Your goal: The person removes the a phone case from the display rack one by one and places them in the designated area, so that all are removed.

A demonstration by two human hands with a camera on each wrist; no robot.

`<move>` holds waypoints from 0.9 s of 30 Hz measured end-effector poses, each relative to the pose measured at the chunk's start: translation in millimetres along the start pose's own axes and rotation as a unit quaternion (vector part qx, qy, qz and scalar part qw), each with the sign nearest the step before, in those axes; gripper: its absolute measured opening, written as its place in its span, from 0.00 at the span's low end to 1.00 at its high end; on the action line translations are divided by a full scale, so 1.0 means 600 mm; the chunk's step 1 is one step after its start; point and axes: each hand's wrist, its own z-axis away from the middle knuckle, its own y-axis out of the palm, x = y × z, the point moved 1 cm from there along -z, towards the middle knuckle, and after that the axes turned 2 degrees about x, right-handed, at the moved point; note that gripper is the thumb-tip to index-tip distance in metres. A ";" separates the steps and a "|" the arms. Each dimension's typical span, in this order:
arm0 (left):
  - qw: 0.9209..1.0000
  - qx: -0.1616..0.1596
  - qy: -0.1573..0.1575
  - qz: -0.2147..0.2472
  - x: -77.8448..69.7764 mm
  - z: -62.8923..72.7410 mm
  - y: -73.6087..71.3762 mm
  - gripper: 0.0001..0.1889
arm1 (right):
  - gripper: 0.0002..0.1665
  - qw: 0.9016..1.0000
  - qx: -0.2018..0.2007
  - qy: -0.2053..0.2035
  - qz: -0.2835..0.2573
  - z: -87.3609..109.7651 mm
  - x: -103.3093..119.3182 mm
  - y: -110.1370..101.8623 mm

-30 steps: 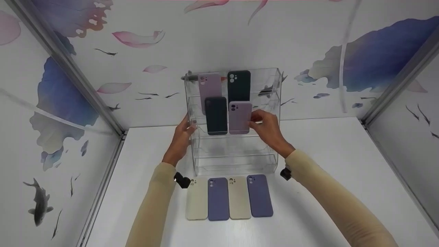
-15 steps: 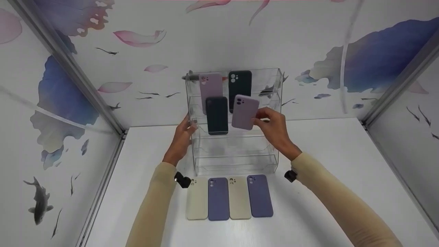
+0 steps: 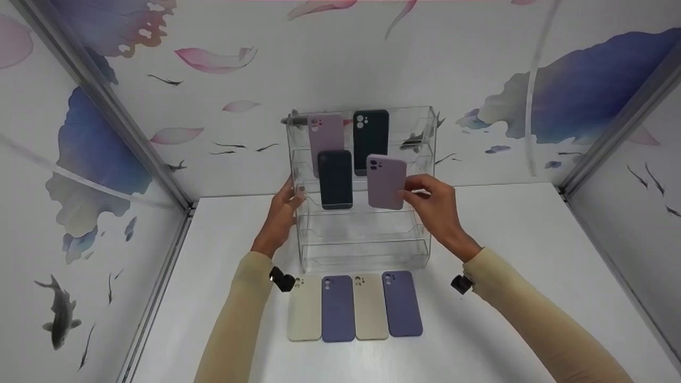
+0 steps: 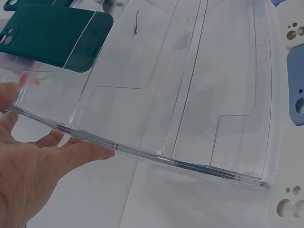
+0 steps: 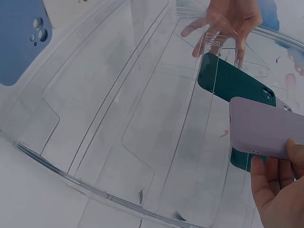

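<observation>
A clear acrylic display rack (image 3: 367, 226) with stepped tiers stands on the table. My left hand (image 3: 280, 218) holds its left side, and the left wrist view shows the fingers (image 4: 90, 152) along the outside of the panel. My right hand (image 3: 433, 205) pinches a light purple phone case (image 3: 387, 182) by its right edge, thumb in front. This case leans slightly and is in front of the rack's second tier. To its left, a dark green phone case (image 3: 335, 179) stands in that tier. Behind, the top tier bears another light purple case (image 3: 325, 133) and another dark green case (image 3: 371, 139).
In front of the rack, cream cases (image 3: 304, 308) and blue-purple cases (image 3: 338, 308) lie alternating in a row on the white table (image 3: 505, 223). A patterned back wall (image 3: 372, 58) rises close behind the rack. Metal-framed panels (image 3: 159, 175) border the table sides.
My right hand has lifted the light purple case from beside the front dark green one, moved it right, then lowered it, leaving a wider gap. The left hand has stayed put.
</observation>
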 end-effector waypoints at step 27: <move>1.000 0.002 0.002 0.000 0.000 0.000 0.001 0.38 | 0.11 0.998 0.002 0.062 0.028 0.092 -0.004 -0.042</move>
